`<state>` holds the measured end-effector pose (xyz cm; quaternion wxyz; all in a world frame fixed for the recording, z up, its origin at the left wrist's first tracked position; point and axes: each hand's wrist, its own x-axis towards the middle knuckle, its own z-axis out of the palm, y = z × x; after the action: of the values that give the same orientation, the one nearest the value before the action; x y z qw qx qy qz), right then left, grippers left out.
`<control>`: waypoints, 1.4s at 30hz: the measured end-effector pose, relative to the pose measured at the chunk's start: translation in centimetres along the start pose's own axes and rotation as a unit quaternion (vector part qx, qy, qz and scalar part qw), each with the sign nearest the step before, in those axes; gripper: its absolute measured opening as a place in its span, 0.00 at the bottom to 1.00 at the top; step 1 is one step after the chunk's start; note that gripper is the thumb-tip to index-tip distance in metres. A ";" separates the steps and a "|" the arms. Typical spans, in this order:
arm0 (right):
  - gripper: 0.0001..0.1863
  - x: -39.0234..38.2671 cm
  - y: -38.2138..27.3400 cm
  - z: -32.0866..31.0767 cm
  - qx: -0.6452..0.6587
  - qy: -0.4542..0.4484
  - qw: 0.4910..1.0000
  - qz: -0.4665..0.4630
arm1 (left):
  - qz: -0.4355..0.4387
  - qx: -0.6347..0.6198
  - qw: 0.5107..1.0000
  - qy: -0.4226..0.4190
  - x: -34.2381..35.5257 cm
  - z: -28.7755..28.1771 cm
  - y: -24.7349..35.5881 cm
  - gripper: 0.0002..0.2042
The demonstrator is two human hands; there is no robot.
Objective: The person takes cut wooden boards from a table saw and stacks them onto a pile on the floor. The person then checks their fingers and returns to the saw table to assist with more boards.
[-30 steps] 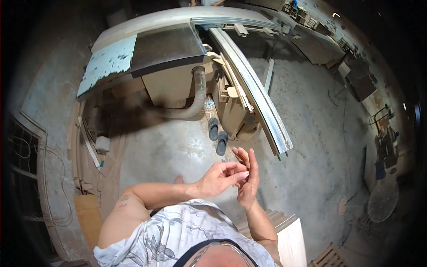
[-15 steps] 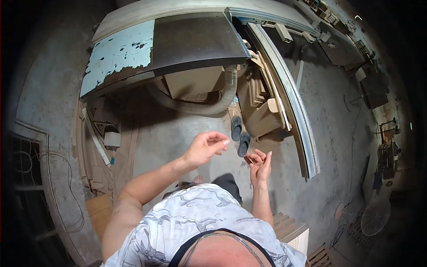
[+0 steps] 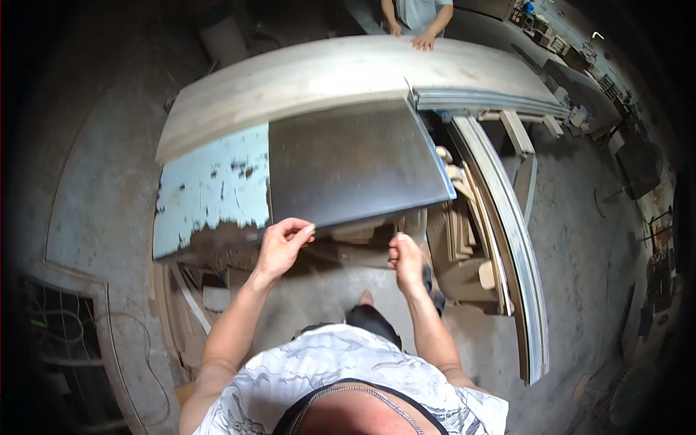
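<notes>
My left hand (image 3: 281, 250) is at the near edge of a dark saw table (image 3: 355, 163), its thumb and fingers pinched together. Whether something thin sits in that pinch I cannot make out. Farther right, my right hand (image 3: 406, 261) is raised just below the same edge with its fingers curled in; what they hold, if anything, is hidden. A long pale wooden board (image 3: 290, 76) lies across the far side of the table. On the table's left part is a worn light-blue surface (image 3: 214, 181) with dark patches.
Across the board a co-worker's hands (image 3: 424, 41) rest on its far edge. A long metal rail (image 3: 522, 254) runs toward me on the right, with several wood panels (image 3: 464, 232) stacked beside it. Wood strips lean below the table at left. Dark slippers (image 3: 433, 290) lie on the floor.
I have moved closer to the table, and more of the board and a co-worker have come into view. My right hand's fingers have curled in; my left hand stays pinched, now by the table edge.
</notes>
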<state>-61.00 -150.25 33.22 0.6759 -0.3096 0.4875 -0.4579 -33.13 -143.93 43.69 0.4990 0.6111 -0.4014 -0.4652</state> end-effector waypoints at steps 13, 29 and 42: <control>0.18 15.4 -6.6 21.0 -0.415 -0.120 0.888 -0.160 | 0.154 0.597 0.782 0.093 45.4 -19.7 5.5 0.30; 0.34 32.1 -4.9 36.7 -0.724 0.043 0.632 -0.274 | 0.144 0.639 0.749 0.100 76.7 -27.8 6.5 0.32; 0.34 33.0 -7.7 40.8 -0.735 0.036 0.655 -0.174 | 0.032 0.548 0.836 0.009 88.7 -27.2 2.7 0.40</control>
<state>-21.51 -184.79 41.09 0.1176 -0.7678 0.6259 -0.0704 14.88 -222.69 33.29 0.1010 0.7754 -0.6056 -0.1475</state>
